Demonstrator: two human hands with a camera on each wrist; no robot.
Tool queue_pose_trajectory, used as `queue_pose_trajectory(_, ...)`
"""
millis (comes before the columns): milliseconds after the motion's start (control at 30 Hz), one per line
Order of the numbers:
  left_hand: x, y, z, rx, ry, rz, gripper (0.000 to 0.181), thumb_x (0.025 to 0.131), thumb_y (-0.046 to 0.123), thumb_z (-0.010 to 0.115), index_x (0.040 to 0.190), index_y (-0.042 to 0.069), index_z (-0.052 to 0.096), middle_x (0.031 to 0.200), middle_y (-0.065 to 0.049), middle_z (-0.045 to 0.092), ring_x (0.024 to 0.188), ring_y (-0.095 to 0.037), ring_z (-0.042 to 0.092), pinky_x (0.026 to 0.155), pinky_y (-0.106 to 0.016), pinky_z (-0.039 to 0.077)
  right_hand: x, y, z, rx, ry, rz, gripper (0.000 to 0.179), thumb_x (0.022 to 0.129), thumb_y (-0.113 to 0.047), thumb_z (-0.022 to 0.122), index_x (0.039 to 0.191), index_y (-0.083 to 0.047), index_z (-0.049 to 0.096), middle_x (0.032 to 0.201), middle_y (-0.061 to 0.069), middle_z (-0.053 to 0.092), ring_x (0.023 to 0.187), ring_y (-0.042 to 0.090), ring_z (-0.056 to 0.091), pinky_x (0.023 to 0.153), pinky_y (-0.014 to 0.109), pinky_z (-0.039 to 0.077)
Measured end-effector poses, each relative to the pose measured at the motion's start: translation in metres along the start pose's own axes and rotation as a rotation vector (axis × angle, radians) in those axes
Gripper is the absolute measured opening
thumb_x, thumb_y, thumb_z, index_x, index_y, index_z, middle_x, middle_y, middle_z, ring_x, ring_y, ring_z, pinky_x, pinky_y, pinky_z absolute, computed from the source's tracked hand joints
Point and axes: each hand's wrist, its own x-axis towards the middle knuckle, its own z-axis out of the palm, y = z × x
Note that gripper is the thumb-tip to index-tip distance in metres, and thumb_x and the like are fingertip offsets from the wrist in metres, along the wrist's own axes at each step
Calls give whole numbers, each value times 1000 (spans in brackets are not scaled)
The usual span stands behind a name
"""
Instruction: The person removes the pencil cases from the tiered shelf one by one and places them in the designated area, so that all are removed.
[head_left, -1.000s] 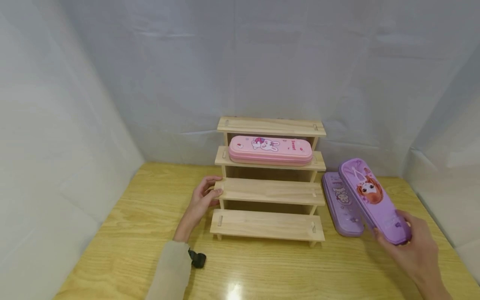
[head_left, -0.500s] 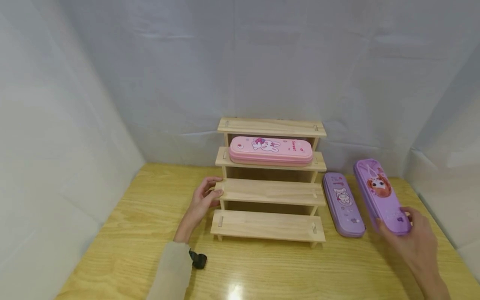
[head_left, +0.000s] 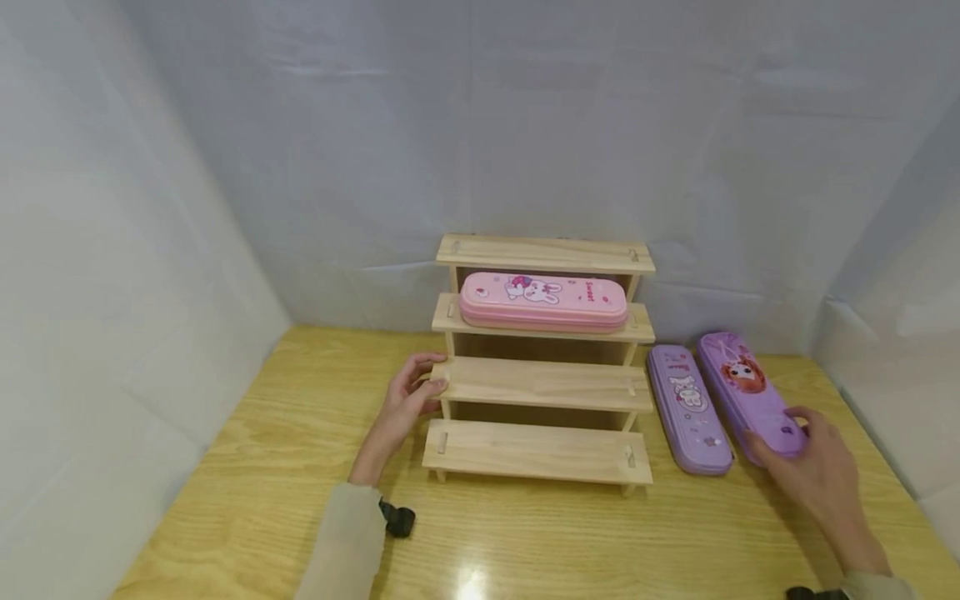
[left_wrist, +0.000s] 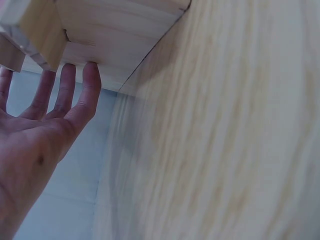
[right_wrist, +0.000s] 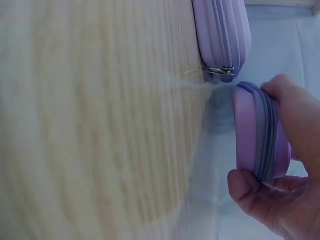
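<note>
A four-tier wooden stand [head_left: 536, 450] has a pink pencil case [head_left: 543, 300] with a rabbit print lying on its second shelf from the top. My left hand [head_left: 401, 404] holds the left end of the third shelf, and in the left wrist view its fingertips [left_wrist: 91, 70] touch the side panel. To the right of the stand, my right hand [head_left: 813, 471] grips the near end of a purple pencil case [head_left: 753, 404] with a doll print. In the right wrist view that end hangs slightly above the tabletop. A lilac pencil case [head_left: 688, 408] lies on the table between it and the stand.
All of this is on a wood-grain table [head_left: 300, 467]. Pale sheets hang behind it [head_left: 540, 125] and on both sides. A dark strap with a small block [head_left: 400, 522] is on the left wrist; another shows at the right wrist.
The doll-print pencil case first moved right, off the lilac case, then lowered and came back left beside it, still in my right hand. My left hand has stayed on the stand.
</note>
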Motion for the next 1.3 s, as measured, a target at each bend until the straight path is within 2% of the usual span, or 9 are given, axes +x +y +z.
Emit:
queue_pose_trajectory(100,0,0,0,4,0,0,38,100,15,61,137,10,54,127,-6,51,100,-15,59,80,-36,59,2,2,1,-16,-33,40,74,88,-43,75,133,9,48,118,38,54,98,49,55,69,42,38)
queue_pose_trajectory(200,0,0,0,6,0,-1,38,100,15,62,137,11,54,127,-5,51,101,-16,59,80,-35,59,5,4,2,-29,-75,92,79,90,-47,72,135,11,45,118,39,53,99,50,55,69,45,41)
queue_pose_trajectory(300,0,0,1,5,2,-2,38,100,14,62,137,11,54,126,-5,51,101,-16,59,80,-35,59,8,5,1,-23,-124,143,86,91,-51,70,139,14,41,123,42,51,105,54,54,76,54,45)
queue_pose_trajectory(433,0,-1,0,5,0,-2,37,101,14,61,137,10,53,126,-4,52,102,-15,60,80,-35,59,10,7,1,-10,-177,183,90,93,-53,65,142,16,36,129,44,47,113,57,50,87,65,44)
queue_pose_trajectory(667,1,-1,-1,0,-2,4,38,100,14,61,137,10,53,128,-6,52,101,-16,60,79,-35,59,10,8,1,10,-210,166,86,96,-50,62,144,16,35,133,45,45,118,60,47,92,68,42)
queue_pose_trajectory(967,1,-3,-1,5,-2,6,37,101,15,61,137,10,53,128,-4,53,102,-16,60,80,-36,59,5,9,4,17,-175,118,83,94,-46,66,143,16,38,127,45,49,112,59,50,87,66,43)
queue_pose_trajectory(1300,1,-2,-1,2,-1,5,39,100,14,61,138,10,53,128,-5,52,102,-16,59,80,-36,58,3,6,5,11,-192,136,84,94,-49,65,144,13,38,127,44,48,111,58,50,84,63,43)
